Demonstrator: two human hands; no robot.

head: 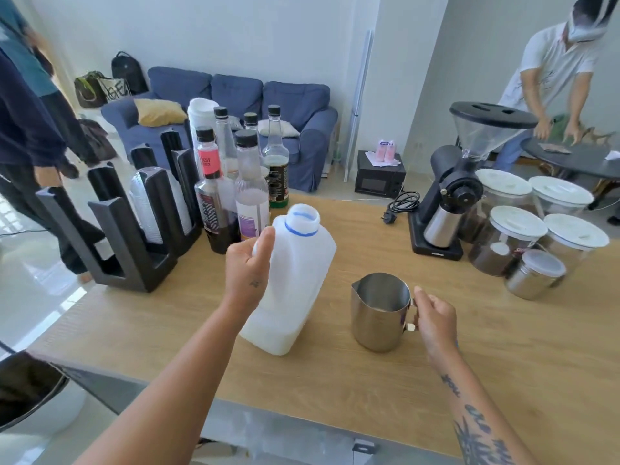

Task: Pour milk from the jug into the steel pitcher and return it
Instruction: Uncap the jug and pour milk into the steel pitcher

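Uncapped white milk jug (295,283) — tilted; steel pitcher (380,312) upright beside it.

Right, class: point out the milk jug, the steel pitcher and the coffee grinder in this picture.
milk jug (298,273): head view, on its white front wall below the neck.
steel pitcher (372,327): head view, on its outer side wall.
coffee grinder (446,162): head view, on its black body beside the hopper.

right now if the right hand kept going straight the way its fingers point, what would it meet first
The right hand points left, already at the steel pitcher handle; beyond it, probably the milk jug, though depth is unclear.
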